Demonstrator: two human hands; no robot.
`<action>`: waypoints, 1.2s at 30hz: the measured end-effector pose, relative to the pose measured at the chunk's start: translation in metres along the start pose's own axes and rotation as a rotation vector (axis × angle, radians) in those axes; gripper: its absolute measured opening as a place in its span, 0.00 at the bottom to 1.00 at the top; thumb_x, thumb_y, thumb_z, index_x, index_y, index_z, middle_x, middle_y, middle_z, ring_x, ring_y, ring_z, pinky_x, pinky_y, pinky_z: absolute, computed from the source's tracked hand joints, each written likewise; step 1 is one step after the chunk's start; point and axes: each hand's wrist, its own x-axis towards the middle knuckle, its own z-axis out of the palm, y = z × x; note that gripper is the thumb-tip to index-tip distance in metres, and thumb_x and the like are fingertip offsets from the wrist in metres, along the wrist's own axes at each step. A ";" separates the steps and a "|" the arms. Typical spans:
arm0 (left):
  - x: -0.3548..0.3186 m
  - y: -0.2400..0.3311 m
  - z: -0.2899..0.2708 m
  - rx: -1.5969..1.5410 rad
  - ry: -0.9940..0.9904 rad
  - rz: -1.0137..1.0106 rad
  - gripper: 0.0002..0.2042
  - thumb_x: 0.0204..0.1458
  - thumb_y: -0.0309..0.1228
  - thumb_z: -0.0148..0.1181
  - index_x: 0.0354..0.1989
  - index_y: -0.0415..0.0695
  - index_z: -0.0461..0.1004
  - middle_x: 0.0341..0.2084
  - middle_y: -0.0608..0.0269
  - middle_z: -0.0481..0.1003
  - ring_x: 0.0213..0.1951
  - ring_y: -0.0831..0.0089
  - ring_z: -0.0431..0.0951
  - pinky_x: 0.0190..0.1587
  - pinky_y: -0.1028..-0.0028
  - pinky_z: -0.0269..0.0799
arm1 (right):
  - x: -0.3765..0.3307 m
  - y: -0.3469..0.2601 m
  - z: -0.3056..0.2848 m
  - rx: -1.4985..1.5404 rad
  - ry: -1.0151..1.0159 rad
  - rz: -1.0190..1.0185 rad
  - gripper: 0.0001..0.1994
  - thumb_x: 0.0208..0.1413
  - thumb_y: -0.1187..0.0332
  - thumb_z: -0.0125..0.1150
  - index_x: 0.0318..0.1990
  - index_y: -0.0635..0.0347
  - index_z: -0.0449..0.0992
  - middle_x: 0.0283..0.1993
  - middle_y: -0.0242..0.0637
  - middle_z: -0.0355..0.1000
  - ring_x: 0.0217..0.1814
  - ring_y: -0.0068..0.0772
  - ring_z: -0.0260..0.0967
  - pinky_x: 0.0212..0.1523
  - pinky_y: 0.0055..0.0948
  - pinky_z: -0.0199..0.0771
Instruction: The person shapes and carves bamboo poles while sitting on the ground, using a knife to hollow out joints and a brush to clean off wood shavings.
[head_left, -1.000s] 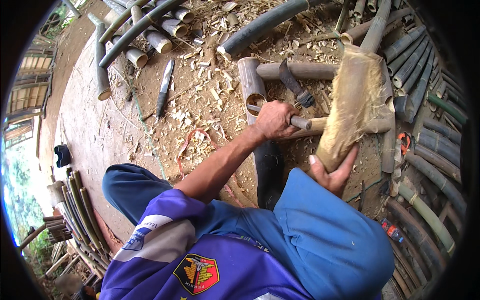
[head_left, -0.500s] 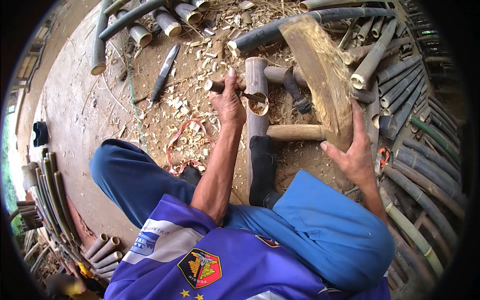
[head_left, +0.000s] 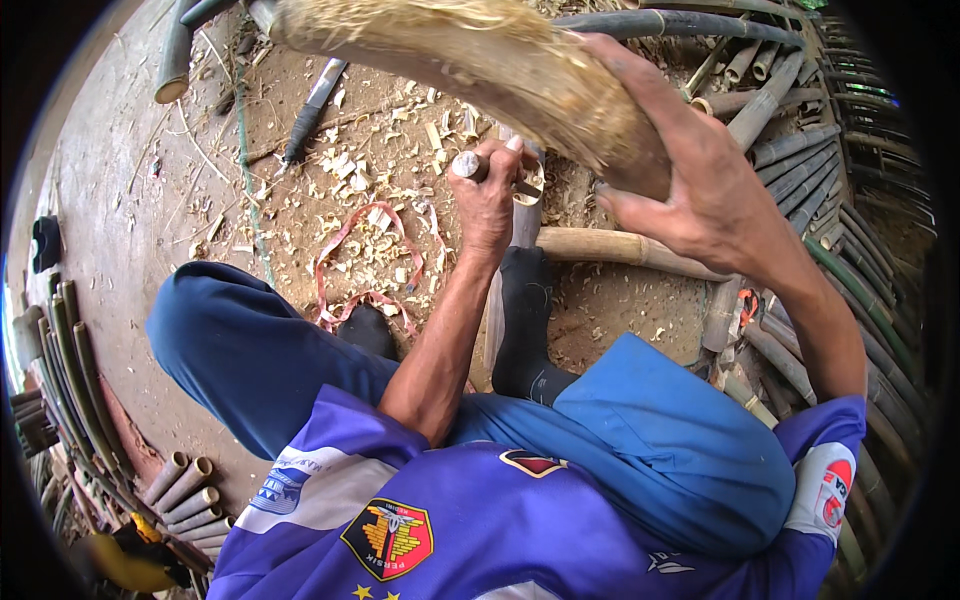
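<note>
My left hand is closed around the round wooden handle of a chisel. The chisel's blade points right, into a round hole cut in a bamboo pole. My right hand grips the near end of a thick wooden mallet with a frayed, fibrous face. Raised high, the mallet slants up and left over my left hand and hides part of the bamboo frame. A bamboo crosspiece joins the pole from the right. My foot in a black sock rests against the pole.
A knife with a dark handle lies on the ground at the upper left. Pale shavings and a pink strip are scattered nearby. Stacked bamboo poles line the right side; more bamboo lengths lie at the lower left.
My right hand has lifted the mallet up and toward the camera, and its head has swung left. My left hand still holds the chisel at the hole.
</note>
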 end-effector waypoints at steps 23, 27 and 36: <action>-0.006 -0.042 -0.019 0.119 -0.202 -0.042 0.17 0.64 0.37 0.57 0.55 0.36 0.70 0.53 0.57 0.73 0.52 0.72 0.74 0.54 0.66 0.72 | 0.013 -0.002 0.006 -0.199 -0.088 -0.213 0.51 0.42 0.76 0.71 0.74 0.34 0.50 0.42 0.43 0.69 0.40 0.49 0.75 0.44 0.44 0.77; -0.004 -0.037 -0.002 0.256 -0.211 -0.023 0.18 0.63 0.38 0.59 0.54 0.38 0.71 0.51 0.59 0.74 0.46 0.75 0.76 0.45 0.73 0.76 | 0.002 0.015 0.009 -0.471 -0.297 -0.086 0.46 0.45 0.74 0.68 0.73 0.42 0.53 0.42 0.48 0.70 0.39 0.52 0.73 0.41 0.47 0.75; 0.000 -0.027 0.018 0.279 -0.184 0.253 0.08 0.56 0.28 0.63 0.40 0.37 0.78 0.26 0.63 0.80 0.29 0.72 0.79 0.35 0.72 0.78 | -0.023 0.025 0.025 0.069 0.135 -0.127 0.52 0.43 0.78 0.68 0.75 0.37 0.46 0.58 0.49 0.70 0.54 0.49 0.75 0.56 0.41 0.80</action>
